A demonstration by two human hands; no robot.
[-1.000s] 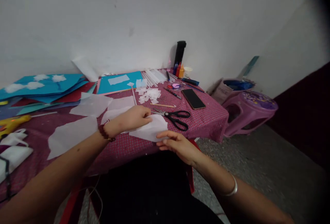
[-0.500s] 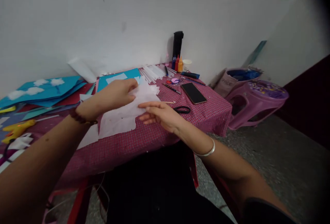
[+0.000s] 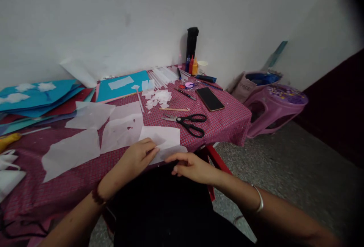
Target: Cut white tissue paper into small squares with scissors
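Observation:
At the table's front edge lies a folded white tissue-like sheet (image 3: 166, 135), its lower flap hanging towards my lap. My left hand (image 3: 139, 158) pinches this sheet at its left side. Close to the flap's right corner is my right hand (image 3: 190, 165), index finger stretched along the edge and the other fingers loosely bent, holding nothing visible. Just beyond the sheet rest black-handled scissors (image 3: 186, 120), blades partly apart and pointing left. More thin white sheets (image 3: 75, 148) are spread to the left, one with small holes. A heap of small white paper pieces (image 3: 159, 98) lies behind.
A phone (image 3: 210, 99), a thin wooden stick (image 3: 174, 109) and paint bottles (image 3: 191, 65) are on the checked tablecloth (image 3: 230, 120). Blue sheets (image 3: 122, 86) lie at the back. A yellow glue gun (image 3: 10, 141) is far left; a pink stool (image 3: 275, 107) stands right.
Both hands have come down towards my lap; the left now grips a folded sheet at the front edge. The scissors and paper pieces, earlier mostly covered, are in plain sight.

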